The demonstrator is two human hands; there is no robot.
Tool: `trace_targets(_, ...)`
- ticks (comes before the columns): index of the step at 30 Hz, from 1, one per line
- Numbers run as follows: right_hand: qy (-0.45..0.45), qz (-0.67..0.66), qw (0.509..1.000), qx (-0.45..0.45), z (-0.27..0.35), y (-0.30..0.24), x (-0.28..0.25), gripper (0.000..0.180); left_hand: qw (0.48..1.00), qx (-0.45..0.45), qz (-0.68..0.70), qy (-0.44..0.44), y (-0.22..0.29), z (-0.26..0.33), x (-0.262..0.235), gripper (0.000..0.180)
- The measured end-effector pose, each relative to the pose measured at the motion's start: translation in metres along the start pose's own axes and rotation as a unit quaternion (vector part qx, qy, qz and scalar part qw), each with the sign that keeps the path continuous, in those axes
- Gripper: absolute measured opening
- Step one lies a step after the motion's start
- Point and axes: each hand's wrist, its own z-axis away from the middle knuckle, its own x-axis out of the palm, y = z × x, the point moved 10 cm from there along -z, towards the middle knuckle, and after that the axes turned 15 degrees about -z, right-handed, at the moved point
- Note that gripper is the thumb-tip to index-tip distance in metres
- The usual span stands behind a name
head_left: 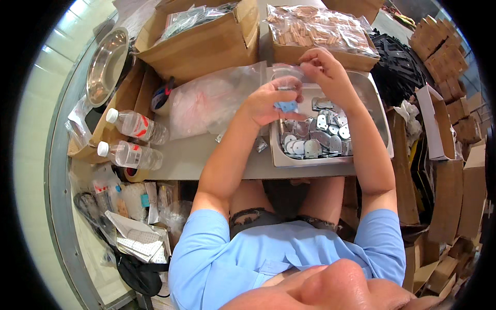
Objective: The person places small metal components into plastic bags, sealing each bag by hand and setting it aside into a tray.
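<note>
Left grip (269, 101) curls around a small blue piece (286, 106).

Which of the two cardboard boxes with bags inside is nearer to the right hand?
The right box, heaped with clear bags of brown, stick-like pieces: the right hand overlaps its front in view, while the left box stands farther away.

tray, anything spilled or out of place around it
Yes, slightly: a few loose metallic pieces lie on the tabletop, on either side of the left forearm. They look stray because the metal plates are heaped inside the tray. I see no clear damage.
</note>
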Motion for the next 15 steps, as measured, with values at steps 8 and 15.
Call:
trace_targets(8, -0.46, 0.252, 0.808, 0.268, 0.078, 0.091, 0.074, 0.03, 0.979, 0.097, 0.035, 0.177, 0.032, 0.014, -0.047, 0.025)
trace_targets(15, -0.317, 0.167, 0.903, 0.239, 0.043, 0.087, 0.059, 0.033, 0.974, 0.086, 0.022, 0.207, 0.03, 0.012, -0.044, 0.021)
